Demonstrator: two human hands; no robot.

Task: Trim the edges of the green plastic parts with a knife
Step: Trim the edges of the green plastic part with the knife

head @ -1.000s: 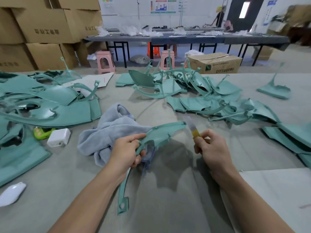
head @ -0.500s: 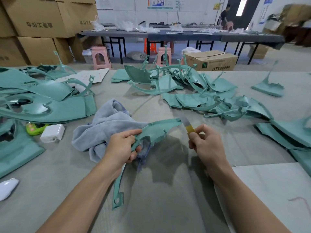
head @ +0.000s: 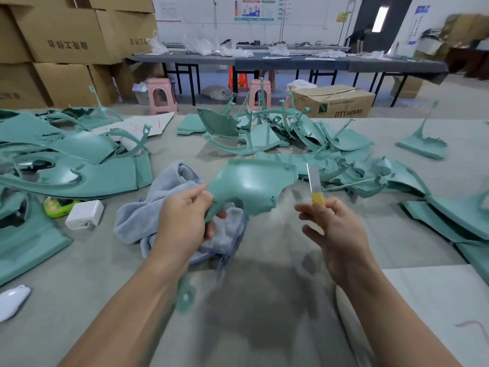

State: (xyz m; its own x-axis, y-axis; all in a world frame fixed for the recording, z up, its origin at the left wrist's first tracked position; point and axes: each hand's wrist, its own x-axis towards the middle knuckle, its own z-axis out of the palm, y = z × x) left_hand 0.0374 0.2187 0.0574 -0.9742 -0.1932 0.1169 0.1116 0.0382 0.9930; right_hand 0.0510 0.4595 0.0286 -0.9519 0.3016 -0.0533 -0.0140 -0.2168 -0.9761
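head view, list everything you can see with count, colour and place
held green part: one, green, lifted mid-table
knife: one, silver blade, yellow handle, right of held part
loose green parts: many, green, piled left, centre, right
cloth: one, grey-blue, under held part
charger block: one, white, left
small toy: one, lime green, beside charger block
cardboard boxes: several, brown, far left
stools: two pink, one orange, beyond table
left hand: grips held green part
right hand: pinches knife

Bright, even indoor light, soft shadows under the arms, wide-angle bending at edges, slight motion blur.
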